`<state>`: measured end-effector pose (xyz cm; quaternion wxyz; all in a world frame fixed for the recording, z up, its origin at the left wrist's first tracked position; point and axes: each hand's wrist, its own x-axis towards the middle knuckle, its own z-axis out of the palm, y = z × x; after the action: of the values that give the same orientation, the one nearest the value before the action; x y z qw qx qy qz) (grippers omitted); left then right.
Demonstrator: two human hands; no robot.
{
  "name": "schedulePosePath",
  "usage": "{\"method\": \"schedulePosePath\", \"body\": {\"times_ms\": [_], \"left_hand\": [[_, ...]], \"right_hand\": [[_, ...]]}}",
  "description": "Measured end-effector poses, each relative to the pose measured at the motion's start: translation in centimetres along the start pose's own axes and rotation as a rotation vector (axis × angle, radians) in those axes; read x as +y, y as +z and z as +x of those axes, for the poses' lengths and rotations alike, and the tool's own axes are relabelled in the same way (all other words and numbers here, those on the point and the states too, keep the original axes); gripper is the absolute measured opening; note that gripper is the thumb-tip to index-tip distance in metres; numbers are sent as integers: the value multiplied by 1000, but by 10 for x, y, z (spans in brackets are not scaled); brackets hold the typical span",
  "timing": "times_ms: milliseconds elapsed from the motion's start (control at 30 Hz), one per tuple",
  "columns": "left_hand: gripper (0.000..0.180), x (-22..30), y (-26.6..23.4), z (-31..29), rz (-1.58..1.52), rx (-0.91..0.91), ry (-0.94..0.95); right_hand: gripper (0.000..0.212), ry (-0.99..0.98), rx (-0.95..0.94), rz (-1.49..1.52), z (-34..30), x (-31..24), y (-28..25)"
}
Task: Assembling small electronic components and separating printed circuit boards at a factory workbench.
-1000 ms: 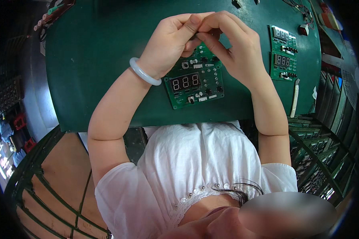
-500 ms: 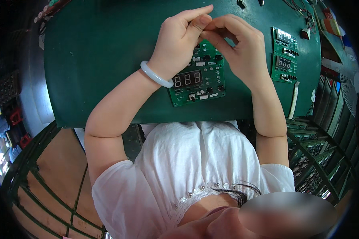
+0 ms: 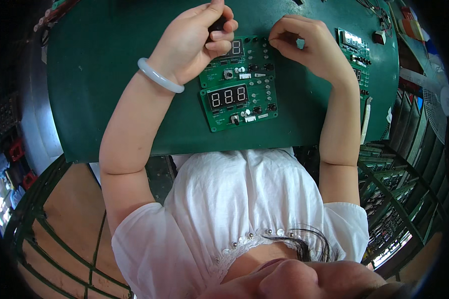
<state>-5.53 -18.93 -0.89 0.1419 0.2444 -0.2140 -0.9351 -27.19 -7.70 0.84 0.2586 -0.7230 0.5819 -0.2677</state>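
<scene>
My left hand (image 3: 192,42), with a pale bangle (image 3: 159,77) on its wrist, is closed around a small dark object (image 3: 217,24); its kind is mostly hidden by the fingers. It hovers over the left part of the farther green circuit board (image 3: 214,75). My right hand (image 3: 312,44) has thumb and forefinger pinched together beside that board's right edge. Whatever lies between these fingertips, if anything, is too small to see. Closer to me lies a second circuit board (image 3: 224,110), its three-digit display facing up, touching or almost touching the first.
Two similar circuit boards (image 3: 351,42) lie at the right of the green table (image 3: 100,99), partly behind my right forearm. A pale strip (image 3: 366,119) lies near the right edge. Cables and a small block (image 3: 379,37) are at the far right, with a fan (image 3: 436,99) beyond.
My hands were together above the boards; they have moved apart. The left went left and away from me with a dark object now showing in it, the right slightly right.
</scene>
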Motion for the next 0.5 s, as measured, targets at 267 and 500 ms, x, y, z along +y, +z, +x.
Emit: {"method": "schedulePosePath", "body": {"times_ms": [267, 500], "left_hand": [[24, 6, 10, -9, 395, 132, 136], [25, -8, 7, -6, 1544, -43, 619]], "right_hand": [[8, 39, 2, -23, -1, 0, 9], [11, 2, 28, -158, 0, -9, 5]]}}
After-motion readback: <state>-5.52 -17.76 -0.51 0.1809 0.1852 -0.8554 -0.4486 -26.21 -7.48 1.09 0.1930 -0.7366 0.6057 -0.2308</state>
